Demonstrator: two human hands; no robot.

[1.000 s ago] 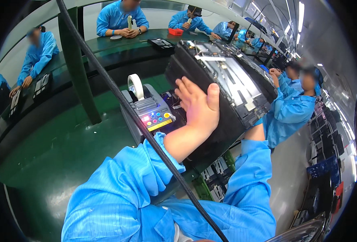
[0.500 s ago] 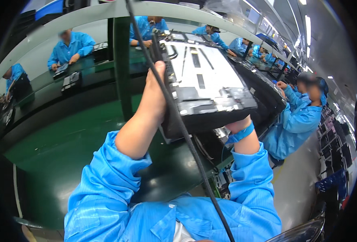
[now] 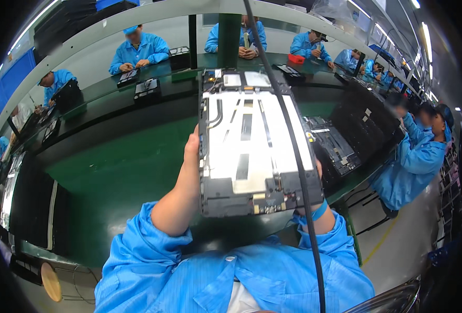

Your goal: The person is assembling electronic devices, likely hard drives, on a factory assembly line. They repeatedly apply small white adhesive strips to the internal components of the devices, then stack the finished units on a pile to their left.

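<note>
Held up before my chest is an opened tablet (image 3: 226,151), its back cover off. A broad white battery area, black strips and small circuit parts show on its face. My left hand (image 3: 190,156) grips its left edge, thumb along the side and the other fingers hidden behind. At the lower right edge, only a little of my right hand (image 3: 318,168) shows; its fingers are behind the tablet. A blue band (image 3: 320,211) circles my right wrist. Hanging across the tablet's right part is a black cable (image 3: 293,135).
Below lies a green bench (image 3: 121,172). To the right stands a black foam tray (image 3: 366,117), with an opened device (image 3: 336,148) beside it. Another black tray (image 3: 32,203) is at the left edge. Co-workers in blue sit across the bench, and one person (image 3: 413,156) works at the right.
The tablet has come lower and closer to my chest, and its open face now points more toward me. My view has turned, so the bench and co-workers appear shifted right.
</note>
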